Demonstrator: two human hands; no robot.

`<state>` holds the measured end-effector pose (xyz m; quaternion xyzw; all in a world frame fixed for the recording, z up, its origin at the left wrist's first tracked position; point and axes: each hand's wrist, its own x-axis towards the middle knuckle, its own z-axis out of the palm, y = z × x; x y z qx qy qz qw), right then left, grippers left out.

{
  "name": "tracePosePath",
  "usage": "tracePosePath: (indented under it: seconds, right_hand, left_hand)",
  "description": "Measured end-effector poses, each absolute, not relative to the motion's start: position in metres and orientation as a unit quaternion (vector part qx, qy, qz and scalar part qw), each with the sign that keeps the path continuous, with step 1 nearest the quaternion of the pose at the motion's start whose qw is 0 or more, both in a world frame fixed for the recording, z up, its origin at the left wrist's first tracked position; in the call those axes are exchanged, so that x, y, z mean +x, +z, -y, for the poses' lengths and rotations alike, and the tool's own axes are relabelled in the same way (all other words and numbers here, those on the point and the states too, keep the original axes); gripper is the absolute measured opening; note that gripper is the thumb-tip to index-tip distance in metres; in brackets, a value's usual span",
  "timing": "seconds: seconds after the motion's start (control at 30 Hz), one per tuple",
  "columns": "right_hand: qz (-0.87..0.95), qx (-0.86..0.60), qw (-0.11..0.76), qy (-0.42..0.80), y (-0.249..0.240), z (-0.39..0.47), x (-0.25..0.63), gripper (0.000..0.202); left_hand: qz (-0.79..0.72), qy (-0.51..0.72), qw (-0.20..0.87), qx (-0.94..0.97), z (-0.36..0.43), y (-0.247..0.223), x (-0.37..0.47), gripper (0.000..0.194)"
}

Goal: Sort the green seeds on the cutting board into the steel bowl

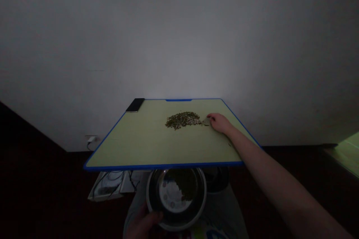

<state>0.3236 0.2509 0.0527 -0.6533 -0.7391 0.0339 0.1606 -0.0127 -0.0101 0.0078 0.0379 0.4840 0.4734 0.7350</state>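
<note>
A loose pile of small greenish-brown pieces [183,119] lies spread on the pale, blue-edged table [146,145]. At the pile's right end, my right hand [219,123] pinches a small, pale, flat item [206,121] that touches the tabletop; a few pieces lie beside it. Below the table's front edge, my left hand [147,222] grips the lower left rim of a round metal bowl [198,214] over my lap. Dark greenish material [186,185] covers the upper right part of the bowl's bottom.
A black phone [135,105] lies at the table's back left corner, near the wall [179,44]. Under the table are a dark container [217,179], right of the bowl, and a pale tray with cables [108,186] at the left.
</note>
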Motion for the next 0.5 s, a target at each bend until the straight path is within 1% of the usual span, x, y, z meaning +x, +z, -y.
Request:
tracePosePath:
  seconds: [0.3,0.5]
  right_hand:
    - [0.754,-0.633,0.172,0.028,0.0512,-0.2515,0.3204,0.034]
    - [0.755,-0.631,0.176,0.03,0.052,-0.2509,0.3163,0.036]
  left_hand:
    - [-0.479,0.487,0.729,0.049,0.0115,0.0098,-0.0108,0.099]
    - [-0.465,0.487,0.738,0.043,0.0127,0.0139,-0.0091,0.095]
